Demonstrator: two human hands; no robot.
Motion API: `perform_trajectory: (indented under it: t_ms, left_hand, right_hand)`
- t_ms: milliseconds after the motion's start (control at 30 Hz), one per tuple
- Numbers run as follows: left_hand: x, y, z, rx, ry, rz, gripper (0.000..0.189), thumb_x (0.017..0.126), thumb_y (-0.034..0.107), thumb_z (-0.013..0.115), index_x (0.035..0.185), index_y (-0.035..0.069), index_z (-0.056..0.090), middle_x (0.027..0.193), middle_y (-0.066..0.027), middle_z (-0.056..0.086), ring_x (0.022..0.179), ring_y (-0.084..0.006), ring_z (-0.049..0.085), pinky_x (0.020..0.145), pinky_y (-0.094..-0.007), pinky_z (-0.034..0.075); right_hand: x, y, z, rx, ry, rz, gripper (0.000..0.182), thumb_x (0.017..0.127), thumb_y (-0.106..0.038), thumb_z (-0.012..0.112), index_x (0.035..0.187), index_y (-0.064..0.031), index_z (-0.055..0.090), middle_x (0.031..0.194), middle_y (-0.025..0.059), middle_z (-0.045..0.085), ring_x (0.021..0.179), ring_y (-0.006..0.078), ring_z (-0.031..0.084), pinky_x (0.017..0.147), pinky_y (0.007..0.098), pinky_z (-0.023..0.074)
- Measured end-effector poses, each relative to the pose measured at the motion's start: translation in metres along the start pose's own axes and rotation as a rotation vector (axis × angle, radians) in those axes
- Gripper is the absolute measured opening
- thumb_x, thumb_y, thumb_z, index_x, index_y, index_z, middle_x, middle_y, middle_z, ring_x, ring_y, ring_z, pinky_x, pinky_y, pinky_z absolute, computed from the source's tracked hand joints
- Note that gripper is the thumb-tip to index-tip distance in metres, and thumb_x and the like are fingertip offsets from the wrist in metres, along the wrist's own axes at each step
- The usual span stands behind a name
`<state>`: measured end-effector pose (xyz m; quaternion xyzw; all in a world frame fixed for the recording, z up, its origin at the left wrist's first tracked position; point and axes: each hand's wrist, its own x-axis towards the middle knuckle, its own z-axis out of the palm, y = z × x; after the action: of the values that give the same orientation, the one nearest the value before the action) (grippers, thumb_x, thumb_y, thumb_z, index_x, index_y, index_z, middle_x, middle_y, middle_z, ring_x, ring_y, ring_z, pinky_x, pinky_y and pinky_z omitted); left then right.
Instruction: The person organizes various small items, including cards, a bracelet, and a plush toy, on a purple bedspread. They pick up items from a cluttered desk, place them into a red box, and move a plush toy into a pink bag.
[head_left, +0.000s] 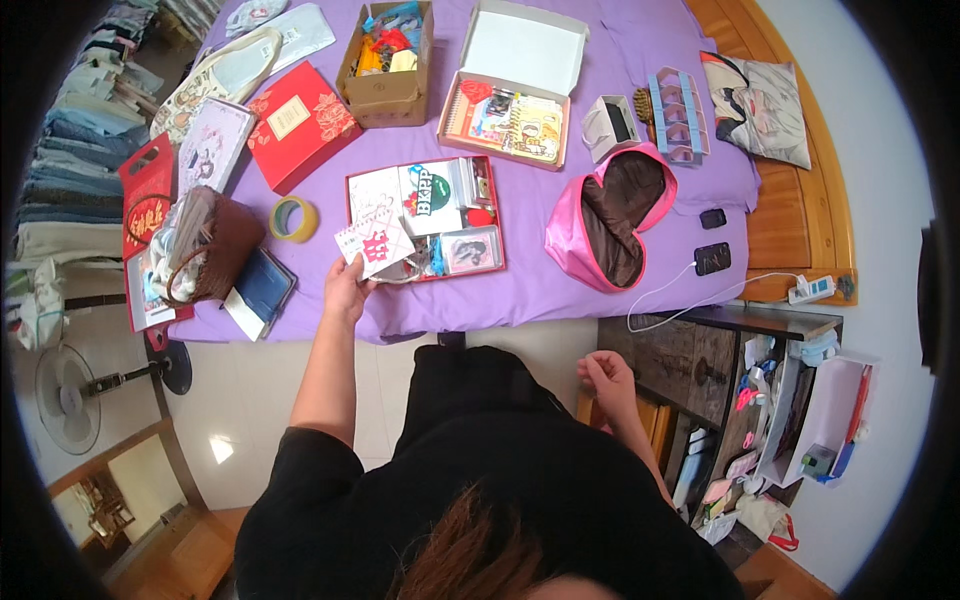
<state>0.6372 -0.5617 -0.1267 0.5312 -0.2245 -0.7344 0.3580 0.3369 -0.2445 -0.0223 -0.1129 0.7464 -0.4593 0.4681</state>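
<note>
My left hand (349, 291) grips the lower edge of a small spiral-bound notepad (377, 241) with a red print and a barcode on its white cover. The notepad is over the front left corner of a shallow red box (501, 253). Inside that box lie a white booklet (431, 196) with a green print and writing, clear-sleeved cards (471, 250) and small trinkets. A white cord (395, 280) hangs near the box's front edge. Past the bed's front edge, my right hand (609, 379) is held at my side beside a dark wooden cabinet, its fingers curled with nothing visible in them.
On the purple bedsheet (525, 304) stand a brown woven basket (221, 244), tape roll (293, 219), red gift box (304, 127), cardboard carton (386, 101), open stationery box (504, 124) and pink heart-shaped case (611, 214). A charging cable (671, 289) runs from a phone (712, 259) to a power strip (811, 289).
</note>
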Motion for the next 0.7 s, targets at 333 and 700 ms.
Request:
perform_trajectory:
  t_ms: [333,700]
  left_hand:
    - [0.05,0.002,0.01,0.161,-0.152,-0.127,0.027,0.09,0.024,0.051,0.108,0.005,0.05,0.088,-0.0032,0.061,0.068,-0.0113,0.057,0.054,-0.0234,0.047]
    - [0.127,0.049,0.067,0.883,-0.288,0.187,0.031,0.081,0.031,0.063,0.092,0.002,0.065,0.063,-0.0005,0.057,0.046,-0.0074,0.045,0.041,-0.0249,0.037]
  right_hand:
    - [0.005,-0.005,0.023,-0.044,0.05,-0.038,0.013,0.085,-0.012,0.057,0.092,-0.0013,0.054,0.083,0.0039,0.059,0.077,0.012,0.058,0.069,0.0236,0.0453]
    - [-0.01,-0.002,0.028,-0.219,0.116,-0.054,0.015,0.084,-0.013,0.058,0.09,0.001,0.054,0.08,0.0044,0.059,0.076,0.0109,0.058,0.069,0.0229,0.0451]
